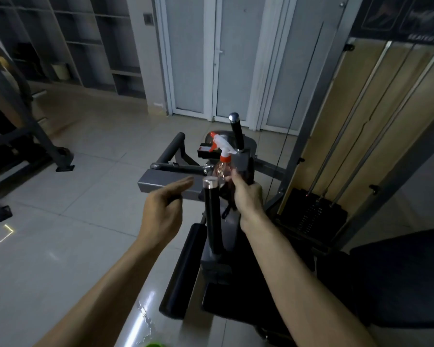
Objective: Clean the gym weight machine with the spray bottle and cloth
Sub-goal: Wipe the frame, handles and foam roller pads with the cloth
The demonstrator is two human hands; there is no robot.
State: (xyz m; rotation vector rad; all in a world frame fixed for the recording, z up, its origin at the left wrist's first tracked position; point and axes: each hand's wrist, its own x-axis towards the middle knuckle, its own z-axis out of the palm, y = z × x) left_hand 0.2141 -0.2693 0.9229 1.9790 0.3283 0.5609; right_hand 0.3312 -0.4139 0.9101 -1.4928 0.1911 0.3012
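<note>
Clear spray bottle sits upright in the right hand, fingers curled round it, while the left hand hovers beside a black handle, fingers loosely straight.

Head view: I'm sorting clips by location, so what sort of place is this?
Probably a small indoor gym: a weight stack on guide rods, a black grip handle on a padded machine, and another steel frame at the left.

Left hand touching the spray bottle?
Apart. Head view: the open left hand lies left of the black handle, which stands between it and the spray bottle the right hand grips.
</note>
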